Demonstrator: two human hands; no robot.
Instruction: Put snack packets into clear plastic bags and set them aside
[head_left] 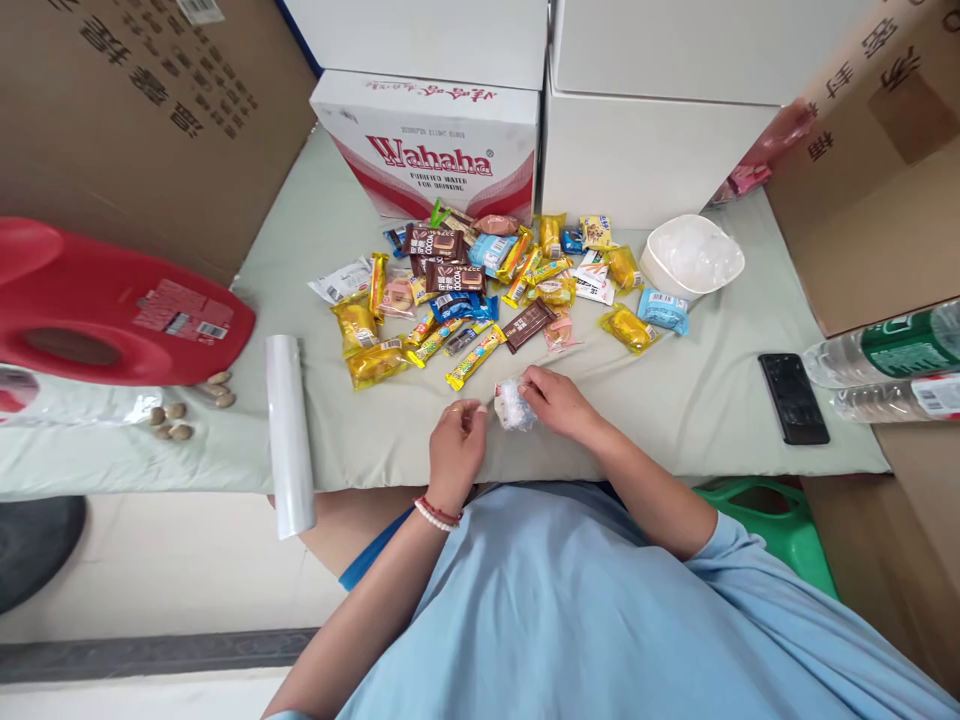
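Observation:
In the head view, my right hand [556,400] grips the edge of a small crinkled plastic packet [514,408], white and see-through with a bit of red print. My left hand [457,440] is just left of it, its thumb and fingers pinched together. Whether anything thin sits between those fingertips I cannot make out. Beyond both hands lies a loose pile of wrapped snacks: a yellow snack stick [477,357], a brown cocoa packet [529,325], a yellow wrapped cake [628,328] and a blue packet [664,310].
A white bowl [679,262] lined with clear plastic stands right of the pile. A plastic roll [289,440] overhangs the front edge at left, near a red jug [187,310]. A phone [793,398] and bottles [885,350] lie right. Behind stands a Wahaha carton [442,150].

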